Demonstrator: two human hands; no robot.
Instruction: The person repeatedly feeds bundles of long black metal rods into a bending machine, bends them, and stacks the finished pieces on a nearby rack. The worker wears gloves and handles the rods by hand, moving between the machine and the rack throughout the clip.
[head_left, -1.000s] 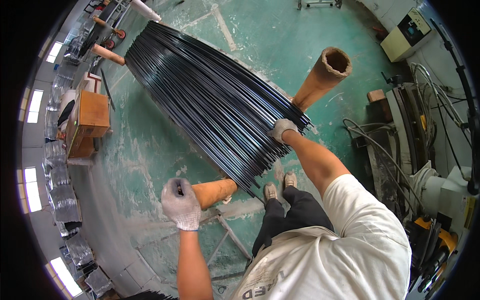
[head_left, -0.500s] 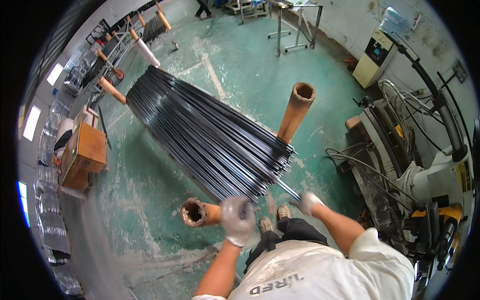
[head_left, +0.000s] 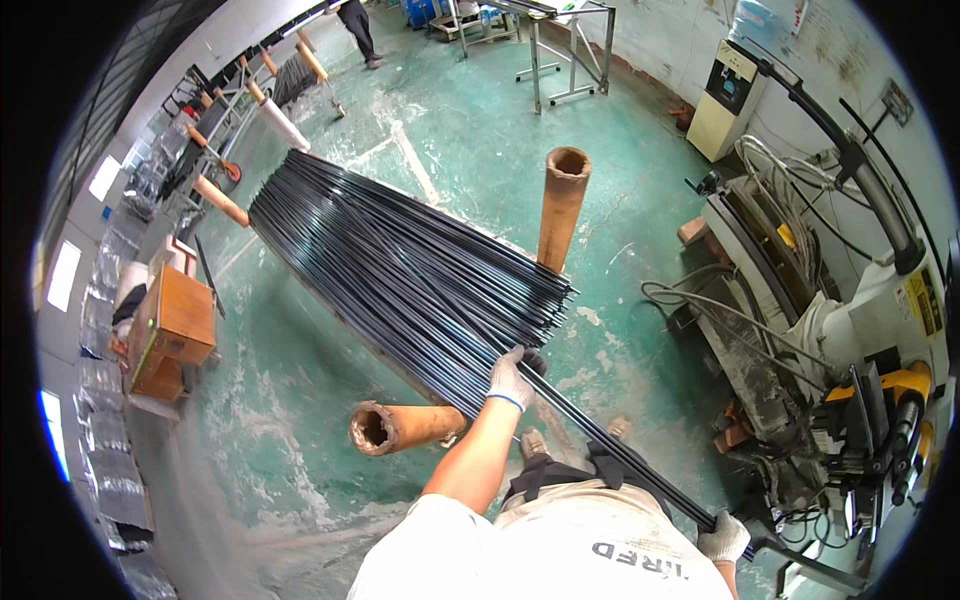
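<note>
A large pile of long black rods (head_left: 400, 270) lies slanting across a low rack in front of me. Several rods are drawn out together as a narrow bundle (head_left: 620, 450) past the pile's near end, reaching to my right side. My left hand (head_left: 510, 380), in a whitish glove with a blue cuff edge, is closed around this bundle close to the pile. Down at the lower right, my gloved right hand (head_left: 724, 538) grips the same bundle near its end. The rods partly hide the fingers of both hands.
Brown cardboard tubes stand at the rack's corners, one near left (head_left: 410, 428) and one right (head_left: 563, 210). A machine with hoses and cables (head_left: 800, 300) occupies the right side. A wooden box (head_left: 175, 325) sits at left. Far back, another person's legs (head_left: 358, 35) show.
My right hand has moved down and to the right, drawing the rods farther out of the pile. My left hand has shifted from beside the near-left tube onto the bundle.
</note>
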